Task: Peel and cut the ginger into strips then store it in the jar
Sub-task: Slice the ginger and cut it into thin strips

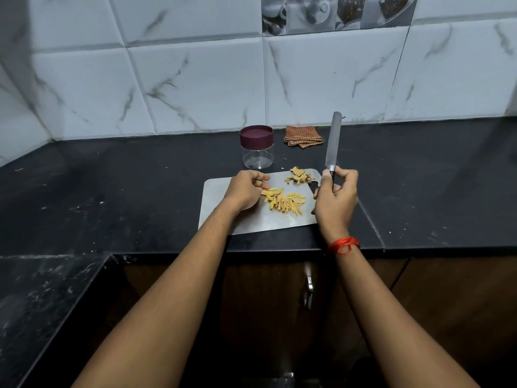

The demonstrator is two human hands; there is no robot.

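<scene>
**Ginger cut to strips on the board, jar shut behind it**

A black table [112, 177] is seen running along a wall of marbled white tiles [195, 79]. On it, near the front edge, a pale cutting board [265, 224] is laid flat. The left grip [246, 191], a bare hand, is rested on the left part of the board, its fingers curled and their tips brought against the left edge of the ginger strips [284, 201]. Whether a strip is pinched there cannot be told. The strips are heaped in a loose yellow pile at the middle of the board.

Just behind the board a clear jar [256, 156] is stood upright, closed by a maroon lid [256, 135]; nothing is seen inside it. A smaller heap of ginger peels [299, 176] is gathered at the board's far right corner. A folded checked cloth [303, 135] is placed against the wall, right of the jar.

A knife [334, 141] is held upright above the board's right edge, blade pointed up. Its dark handle is clasped by the right grip [335, 200], fingers wrapped round it. A red thread [344, 244] is worn on that wrist.
</scene>
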